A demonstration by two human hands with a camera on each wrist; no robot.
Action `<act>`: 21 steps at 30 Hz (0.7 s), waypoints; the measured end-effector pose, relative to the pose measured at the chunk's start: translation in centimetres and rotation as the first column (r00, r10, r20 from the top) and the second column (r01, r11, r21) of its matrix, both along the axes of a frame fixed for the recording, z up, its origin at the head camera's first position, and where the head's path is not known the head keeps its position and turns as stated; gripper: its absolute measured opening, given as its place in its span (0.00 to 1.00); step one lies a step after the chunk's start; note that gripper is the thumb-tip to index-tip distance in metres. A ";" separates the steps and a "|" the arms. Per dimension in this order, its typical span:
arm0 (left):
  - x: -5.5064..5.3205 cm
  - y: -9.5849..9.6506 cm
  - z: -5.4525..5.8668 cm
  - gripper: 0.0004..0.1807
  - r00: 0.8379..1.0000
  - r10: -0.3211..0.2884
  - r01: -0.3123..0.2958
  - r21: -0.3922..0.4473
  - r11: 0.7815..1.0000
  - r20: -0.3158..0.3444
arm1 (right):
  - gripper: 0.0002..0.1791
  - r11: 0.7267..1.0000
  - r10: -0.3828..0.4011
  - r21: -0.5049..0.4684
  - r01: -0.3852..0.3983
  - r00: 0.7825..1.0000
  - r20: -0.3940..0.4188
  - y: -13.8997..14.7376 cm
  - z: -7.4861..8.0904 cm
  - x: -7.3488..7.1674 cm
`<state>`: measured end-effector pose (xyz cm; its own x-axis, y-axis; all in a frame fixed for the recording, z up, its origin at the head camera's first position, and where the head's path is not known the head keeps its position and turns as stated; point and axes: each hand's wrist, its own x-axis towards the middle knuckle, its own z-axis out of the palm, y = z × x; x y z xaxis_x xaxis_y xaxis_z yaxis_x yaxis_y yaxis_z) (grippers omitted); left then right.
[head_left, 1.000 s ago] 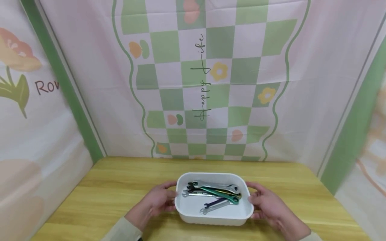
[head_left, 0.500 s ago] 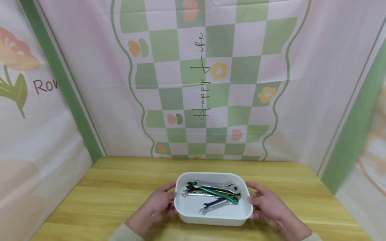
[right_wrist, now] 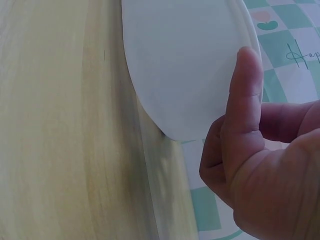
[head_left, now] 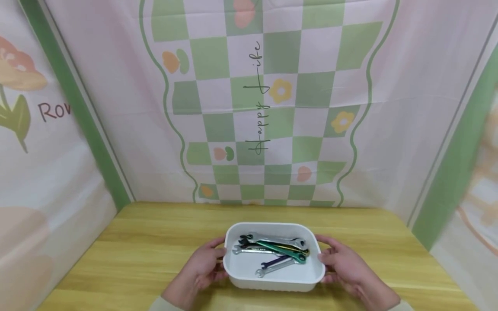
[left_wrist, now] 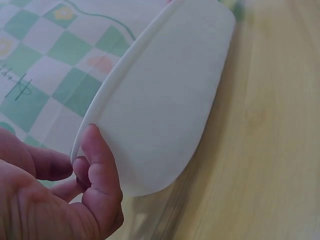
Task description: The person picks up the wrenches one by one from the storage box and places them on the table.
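A white plastic bin with rounded corners is near the front of the table, held between two hands. The left hand grips its left end, and the right hand grips its right end. In the left wrist view, the fingers bend against the bin's rim and outer wall. A finger of the right hand lies along the outer wall in the right wrist view. Inside are several wrenches: silver ones, a green one and a small dark one. Whether the bin touches the table cannot be told.
The wooden table extends behind and to both sides of the bin. A checkered green and white curtain hangs along its back edge. More printed fabric closes off the left side, with another panel on the right.
The head view has shifted very slightly, and the left sleeve sits a little lower and farther right. Both hands keep hold of the bin, and the wrenches lie as before.
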<state>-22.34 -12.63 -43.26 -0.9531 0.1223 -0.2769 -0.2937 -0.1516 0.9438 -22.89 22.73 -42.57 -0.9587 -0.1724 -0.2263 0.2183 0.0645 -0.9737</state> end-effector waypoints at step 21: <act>0.4 -0.3 0.2 0.35 0.999 -0.028 0.028 0.014 0.999 -0.017 | 0.35 1.000 -0.008 -0.004 0.008 1.000 0.004 -0.2 0.3 0.2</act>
<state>-21.98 -12.95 -43.09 -0.9538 0.1531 -0.2587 -0.2819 -0.1573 0.9465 -22.72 22.54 -42.25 -0.9591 -0.1657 -0.2294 0.2226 0.0588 -0.9731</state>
